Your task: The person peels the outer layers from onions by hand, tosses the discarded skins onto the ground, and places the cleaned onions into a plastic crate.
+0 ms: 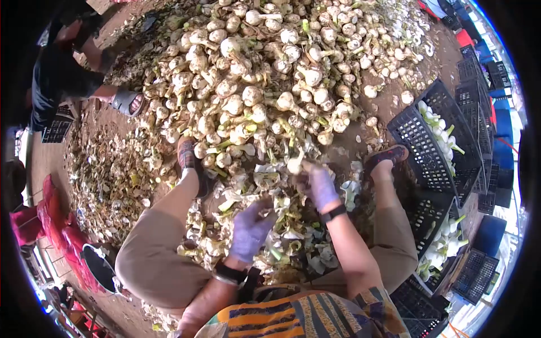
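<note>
My right hand (320, 187), in a purple glove with dark fingertips, is closed on a whitish garlic bulb (295, 165) at the near edge of the heap. Lower and to the left, my left hand (251, 230) wears a similar glove; its fingers are loosely bent and apart, and I see nothing in them. Below both hands, between my legs, lie peeled skins and cut stalks (276, 253). A large heap of garlic bulbs (248, 96) with dry outer skins and some green stems spreads out in front of me.
At my right, a tilted black crate (420, 143) holds cleaned white bulbs, and a second crate (414, 214) has more with green stalks. Further black crates (476, 276) stand behind. On the left are a bucket (100, 267), red netting (62, 242) and another person's sandalled foot (129, 103).
</note>
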Action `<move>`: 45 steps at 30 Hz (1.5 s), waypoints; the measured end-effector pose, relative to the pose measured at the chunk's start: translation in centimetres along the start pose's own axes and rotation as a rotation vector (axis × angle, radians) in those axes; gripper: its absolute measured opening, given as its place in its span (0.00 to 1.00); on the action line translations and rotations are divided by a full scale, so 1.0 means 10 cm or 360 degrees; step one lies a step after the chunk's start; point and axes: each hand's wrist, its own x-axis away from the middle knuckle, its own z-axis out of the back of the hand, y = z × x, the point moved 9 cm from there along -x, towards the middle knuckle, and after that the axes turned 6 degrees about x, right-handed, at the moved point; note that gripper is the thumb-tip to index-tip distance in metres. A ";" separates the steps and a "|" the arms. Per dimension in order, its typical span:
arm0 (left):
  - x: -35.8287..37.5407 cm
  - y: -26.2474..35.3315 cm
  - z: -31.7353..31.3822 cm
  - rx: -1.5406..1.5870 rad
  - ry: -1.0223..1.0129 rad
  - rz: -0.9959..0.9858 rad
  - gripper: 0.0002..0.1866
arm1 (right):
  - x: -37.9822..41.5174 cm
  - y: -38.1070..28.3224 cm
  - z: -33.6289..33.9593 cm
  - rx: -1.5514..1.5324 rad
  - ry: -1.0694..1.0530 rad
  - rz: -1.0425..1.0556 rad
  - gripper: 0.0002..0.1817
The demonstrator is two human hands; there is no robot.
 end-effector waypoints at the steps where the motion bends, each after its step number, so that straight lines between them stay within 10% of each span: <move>1: 0.00 0.04 -0.01 -0.0007 0.0017 -0.0126 0.23 | 0.18 0.06 -0.16 -0.0268 -0.0174 0.0094 0.09; 6: 0.14 0.04 -0.29 0.0287 -0.0348 0.0008 0.32 | 1.21 0.13 -0.65 -0.0946 -0.1167 0.0010 0.13; 10: 0.33 0.33 -0.28 0.0029 -0.0266 -0.0399 0.27 | 1.40 -0.10 -0.25 -0.0026 -0.0101 0.0703 0.14; 20: 0.73 0.59 -0.52 -0.1802 -0.0007 -0.1249 0.30 | 1.54 -0.15 -0.33 -0.0281 -0.0082 0.0739 0.15; 25: 0.83 0.61 -0.57 -0.1880 0.0088 -0.1685 0.27 | 1.54 -0.07 -0.32 -0.0269 -0.0129 0.0435 0.15; 26: 0.85 0.65 -0.58 -0.1878 0.0090 -0.1686 0.27 | 1.53 -0.06 -0.31 -0.0267 -0.0129 0.0436 0.15; 30: 0.48 0.29 -0.35 0.0007 -0.0438 -0.0095 0.23 | 1.62 -0.21 -0.31 -0.0105 -0.0123 0.0772 0.19; 36: 0.49 0.28 -0.40 0.0548 -0.0600 0.0018 0.21 | 1.92 -0.47 -0.31 0.0526 -0.0027 0.1593 0.22; 42: 0.52 0.34 -0.50 0.0455 -0.0577 -0.0076 0.22 | 1.56 0.08 -0.15 -0.0335 -0.0168 0.0511 0.13; 45: 0.55 0.51 -0.43 0.0239 -0.0397 -0.0470 0.21 | 1.66 -0.04 -0.25 -0.0350 -0.0154 0.0502 0.08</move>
